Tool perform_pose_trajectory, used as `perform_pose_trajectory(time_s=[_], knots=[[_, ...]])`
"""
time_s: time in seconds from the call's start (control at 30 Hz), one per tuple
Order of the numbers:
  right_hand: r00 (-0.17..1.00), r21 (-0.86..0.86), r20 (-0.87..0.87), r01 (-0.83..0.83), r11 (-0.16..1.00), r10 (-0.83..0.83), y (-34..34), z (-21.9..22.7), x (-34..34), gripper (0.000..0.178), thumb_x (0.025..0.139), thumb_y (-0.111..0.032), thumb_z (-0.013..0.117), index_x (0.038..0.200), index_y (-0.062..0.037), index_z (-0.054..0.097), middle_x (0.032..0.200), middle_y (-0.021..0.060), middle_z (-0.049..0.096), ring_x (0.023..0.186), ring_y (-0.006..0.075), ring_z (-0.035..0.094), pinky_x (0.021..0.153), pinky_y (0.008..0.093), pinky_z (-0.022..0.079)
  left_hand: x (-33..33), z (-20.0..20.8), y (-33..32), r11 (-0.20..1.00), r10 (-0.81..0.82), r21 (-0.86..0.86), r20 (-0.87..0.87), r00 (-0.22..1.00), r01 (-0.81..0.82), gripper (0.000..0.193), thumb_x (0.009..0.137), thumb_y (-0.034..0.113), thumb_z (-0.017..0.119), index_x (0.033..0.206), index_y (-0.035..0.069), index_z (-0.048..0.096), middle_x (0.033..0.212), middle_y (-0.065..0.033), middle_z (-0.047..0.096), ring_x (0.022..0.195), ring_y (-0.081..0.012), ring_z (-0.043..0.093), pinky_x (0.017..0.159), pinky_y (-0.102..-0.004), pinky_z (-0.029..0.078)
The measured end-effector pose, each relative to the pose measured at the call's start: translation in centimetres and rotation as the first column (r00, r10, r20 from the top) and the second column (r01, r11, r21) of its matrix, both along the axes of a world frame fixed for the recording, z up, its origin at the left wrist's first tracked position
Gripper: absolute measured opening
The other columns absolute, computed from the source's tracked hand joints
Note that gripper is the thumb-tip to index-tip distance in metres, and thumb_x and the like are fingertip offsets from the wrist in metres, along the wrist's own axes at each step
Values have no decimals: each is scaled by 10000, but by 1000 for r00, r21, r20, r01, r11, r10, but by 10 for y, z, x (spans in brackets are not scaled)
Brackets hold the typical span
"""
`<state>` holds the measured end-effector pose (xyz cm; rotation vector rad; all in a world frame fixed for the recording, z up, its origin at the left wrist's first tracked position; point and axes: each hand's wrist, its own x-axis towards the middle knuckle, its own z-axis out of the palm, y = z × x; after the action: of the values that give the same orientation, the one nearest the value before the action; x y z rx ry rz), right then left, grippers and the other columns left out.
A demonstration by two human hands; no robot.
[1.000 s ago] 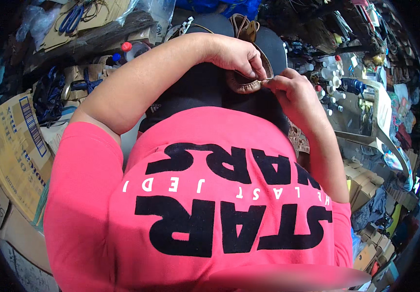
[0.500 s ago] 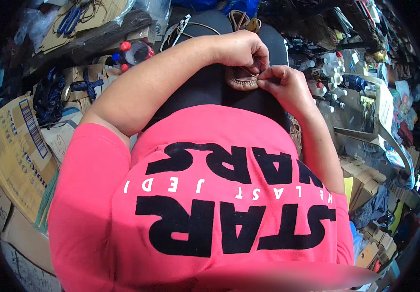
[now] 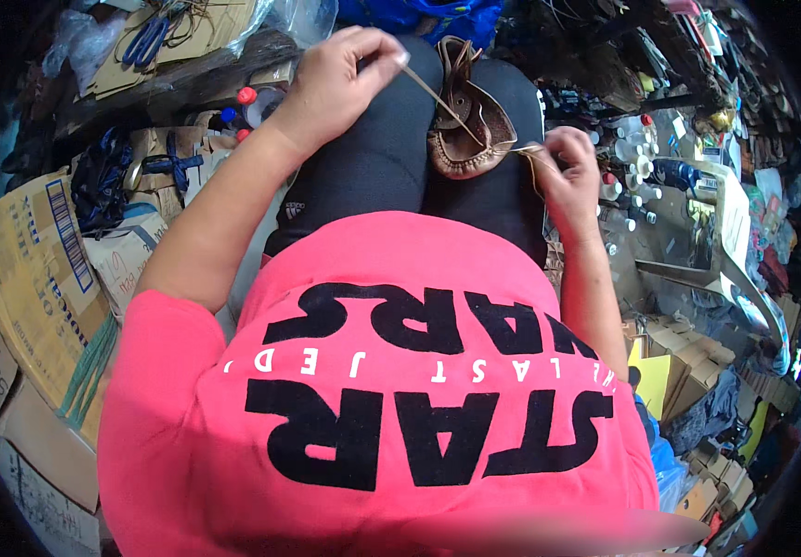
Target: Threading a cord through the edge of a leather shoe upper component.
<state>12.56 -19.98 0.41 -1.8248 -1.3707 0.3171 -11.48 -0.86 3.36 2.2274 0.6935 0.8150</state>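
On my dark-trousered thighs rests a brown leather moccasin upper [image 3: 468, 167], its rounded toe gathered with puckered stitches toward me. Its open inside shows, and lacing loops at the far end. A pale thread [image 3: 433, 96] runs taut from inside the upper to my left hand [image 3: 340, 88], which pinches it out to the left, above my left thigh. To the right of the toe, my right hand [image 3: 569, 172] has its fingers curled around the thread's other end, which leaves the seam and hangs in a loose loop. Whether a needle is in either hand cannot be seen.
Several plastic bottles [image 3: 637, 148] stand at my right beside a pale chair-like frame [image 3: 735, 223]. At my left lie cardboard boxes [image 3: 34, 269], red- and blue-capped bottles [image 3: 257, 107] and dark straps [image 3: 103, 181]. Blue-handled scissors [image 3: 147, 42] rest on cardboard at the far left.
Both hands have moved apart from the moccasin toe. My left hand swung out to the left, drawing thread taut; my right shifted slightly right. The upper is now uncovered.
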Motion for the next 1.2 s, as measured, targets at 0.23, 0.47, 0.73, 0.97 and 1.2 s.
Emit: perform_pose_trajectory(time_s=[0.23,0.47,0.73,0.97,1.2], knots=[[-213,180,-945,297,938,249,7,20,-14,393,988,-379,405,820,-69,579,751,59,565,778,234,560,928,429,422,50,11,-30,248,124,-734,671,731,632,425,997,371,372,897,34,611,872,-128,637,744,-230,603,826,-375,483],[-28,227,-973,54,972,229,-33,21,-11,423,1005,-314,373,634,-110,367,537,1,312,523,147,334,764,354,403,40,-10,12,-17,14,-799,601,799,602,449,985,401,413,631,127,372,542,14,299,493,-150,342,614,-302,397],[652,-311,-711,48,949,-265,-81,11,52,335,897,-244,617,1135,-9,608,1060,88,645,996,190,593,917,344,441,-19,11,75,857,-227,-509,-228,947,83,224,867,193,628,1058,77,648,877,-39,661,745,-80,622,630,-208,502],[937,-269,-292,112,957,-191,-50,49,53,248,918,-231,595,1038,-21,650,973,35,627,888,116,568,818,254,436,-2,19,19,975,-145,-179,-42,989,135,149,835,121,672,971,68,642,772,38,582,667,-39,537,598,-197,439],[916,-496,-299,-388,777,267,33,70,-10,279,885,-251,618,844,24,620,667,86,564,640,98,472,592,294,430,43,-18,-56,875,-463,90,-134,876,476,330,733,312,736,877,67,568,803,-114,550,735,-332,590,639,-410,482]])
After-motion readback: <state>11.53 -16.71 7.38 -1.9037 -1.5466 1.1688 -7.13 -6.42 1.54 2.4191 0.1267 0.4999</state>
